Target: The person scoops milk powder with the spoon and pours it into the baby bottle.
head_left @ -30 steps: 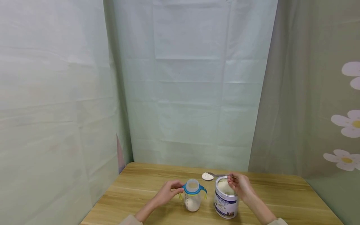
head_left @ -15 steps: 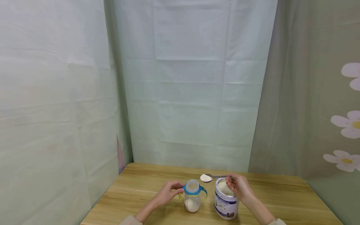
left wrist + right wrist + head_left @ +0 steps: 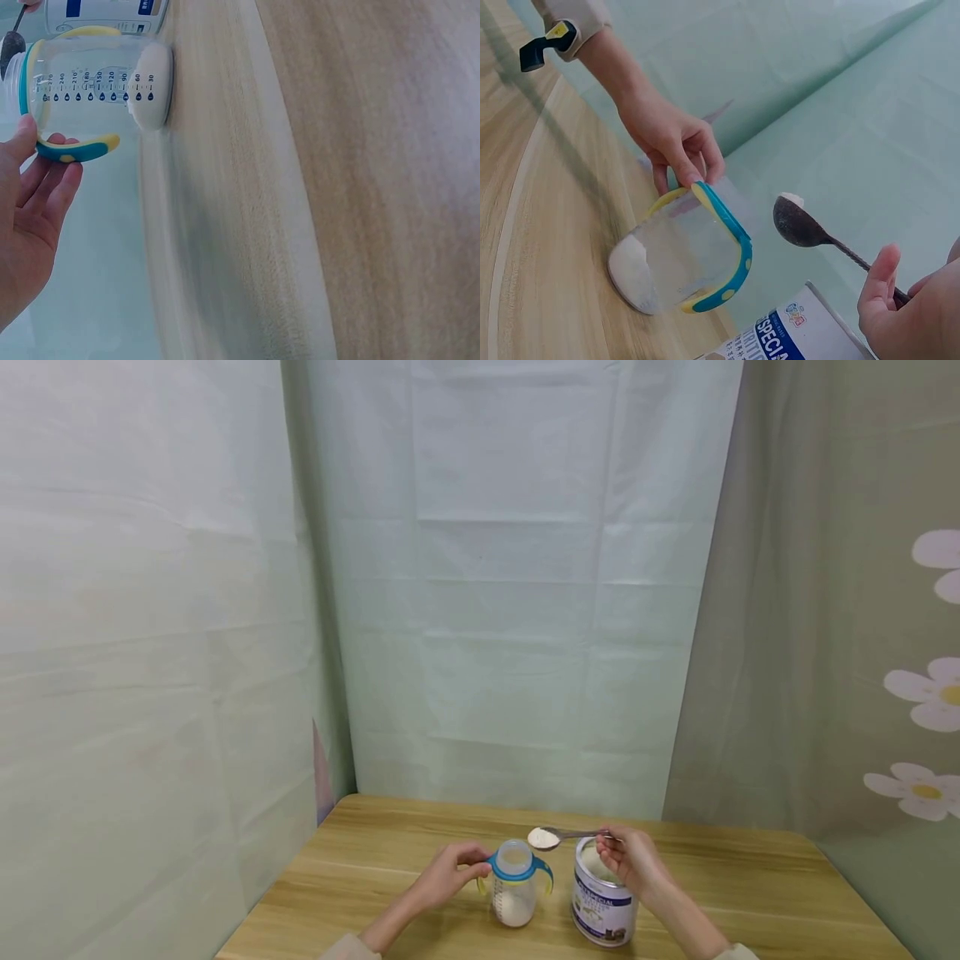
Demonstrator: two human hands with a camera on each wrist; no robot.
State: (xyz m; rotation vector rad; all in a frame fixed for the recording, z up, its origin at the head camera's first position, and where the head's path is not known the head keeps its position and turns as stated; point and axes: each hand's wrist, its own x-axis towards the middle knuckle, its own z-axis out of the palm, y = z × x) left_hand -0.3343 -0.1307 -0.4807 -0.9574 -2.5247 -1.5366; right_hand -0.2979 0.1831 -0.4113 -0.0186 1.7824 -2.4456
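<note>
A clear baby bottle [image 3: 514,897] with a blue and yellow two-handled collar stands uncapped on the table, white powder in its bottom. My left hand [image 3: 450,872] pinches the bottle's left handle [image 3: 79,150] between thumb and fingers. In my right hand [image 3: 633,858] is the handle of a metal spoon [image 3: 801,225], its bowl heaped with white powder. The spoon's bowl is level, just above and to the right of the bottle's mouth. Beneath my right hand stands an open can [image 3: 602,914] with a white and blue label, pale powder inside.
The can is a short gap to the right of the bottle on the wooden table [image 3: 390,843]. Pale green curtains [image 3: 510,693] hang behind and at both sides, with white flowers printed on the right one.
My right hand has shifted slightly left, bringing the loaded spoon from over the can's left side closer to the bottle's mouth. My left hand and the bottle have stayed put.
</note>
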